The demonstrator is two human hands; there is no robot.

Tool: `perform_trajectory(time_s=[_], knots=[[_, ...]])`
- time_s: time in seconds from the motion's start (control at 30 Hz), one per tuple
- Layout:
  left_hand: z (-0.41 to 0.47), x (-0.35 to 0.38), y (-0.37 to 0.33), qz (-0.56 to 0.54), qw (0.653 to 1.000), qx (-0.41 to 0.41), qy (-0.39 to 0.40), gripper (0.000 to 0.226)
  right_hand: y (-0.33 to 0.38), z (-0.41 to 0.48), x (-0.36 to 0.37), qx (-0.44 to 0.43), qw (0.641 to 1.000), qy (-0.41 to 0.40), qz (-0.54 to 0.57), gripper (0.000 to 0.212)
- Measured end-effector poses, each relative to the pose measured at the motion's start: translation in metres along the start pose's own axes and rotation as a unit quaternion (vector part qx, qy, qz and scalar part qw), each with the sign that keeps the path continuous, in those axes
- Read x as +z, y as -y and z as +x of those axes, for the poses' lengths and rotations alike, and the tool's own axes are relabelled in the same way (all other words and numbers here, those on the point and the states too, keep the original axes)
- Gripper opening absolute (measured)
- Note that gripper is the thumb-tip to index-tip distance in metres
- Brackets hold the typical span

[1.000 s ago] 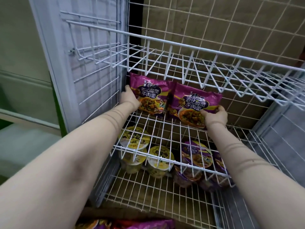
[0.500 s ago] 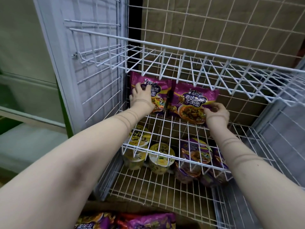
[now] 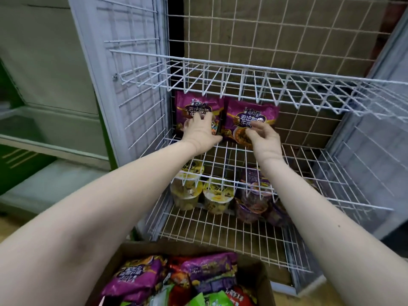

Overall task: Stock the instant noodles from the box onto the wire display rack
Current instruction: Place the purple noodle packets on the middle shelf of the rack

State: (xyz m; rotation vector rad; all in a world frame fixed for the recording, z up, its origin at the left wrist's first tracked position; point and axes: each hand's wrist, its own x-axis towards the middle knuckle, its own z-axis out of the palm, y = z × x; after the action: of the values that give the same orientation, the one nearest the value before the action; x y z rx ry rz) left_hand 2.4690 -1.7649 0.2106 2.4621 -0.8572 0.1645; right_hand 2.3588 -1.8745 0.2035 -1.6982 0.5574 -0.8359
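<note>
Head view: two purple noodle packets (image 3: pixel 251 111) stand together at the middle wire shelf's (image 3: pixel 305 161) back. Left hand (image 3: pixel 199 135) lays straight fingers on one; right hand's (image 3: pixel 265 141) bent fingers touch the other, grip unclear.

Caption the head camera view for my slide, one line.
Left hand and right hand touch two purple instant noodle packets standing on the white wire rack.

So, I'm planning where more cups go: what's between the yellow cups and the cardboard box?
Head view: only bare wire of the bottom shelf lies between the yellow cups and the cardboard box.
</note>
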Motion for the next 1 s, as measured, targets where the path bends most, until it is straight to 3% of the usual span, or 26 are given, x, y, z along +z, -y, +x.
perform_trajectory(time_s=[0.33,0.53,1.0], knots=[[-0.079,-0.013,-0.025,-0.094,0.996,0.007,-0.003,0.052,0.022,-0.076,-0.015,-0.065,0.995,0.075,0.014,0.014],[-0.143,0.004,-0.019,-0.122,0.986,0.049,-0.105,0.033,-0.012,-0.117,-0.029,-0.032,0.992,0.115,0.050,0.014],[-0.312,0.092,0.052,-0.059,0.982,-0.180,0.019,0.032,-0.188,-0.257,-0.037,0.207,0.955,0.211,0.035,0.010]])
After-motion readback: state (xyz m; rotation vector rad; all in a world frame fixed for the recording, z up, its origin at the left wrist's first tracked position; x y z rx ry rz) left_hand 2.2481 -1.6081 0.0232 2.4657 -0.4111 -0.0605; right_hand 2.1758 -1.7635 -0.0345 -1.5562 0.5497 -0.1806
